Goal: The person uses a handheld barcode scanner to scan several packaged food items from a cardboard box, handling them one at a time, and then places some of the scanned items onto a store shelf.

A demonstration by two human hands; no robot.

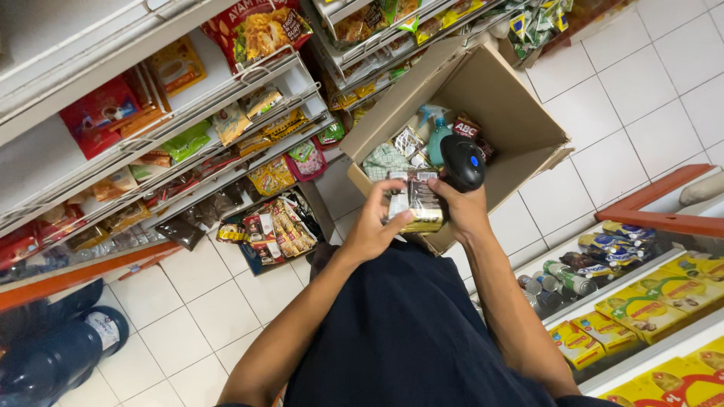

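Head view: flat brown-and-gold foil packet [415, 202] is gripped upright in left hand [371, 230], black handheld barcode scanner [461, 161] clenched in right hand [466, 211] just beside it, above open cardboard box [504, 102].

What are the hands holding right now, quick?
Left hand: closed on a small brown and yellow packet.
Right hand: closed around a black handheld scanner, and it also touches the packet.
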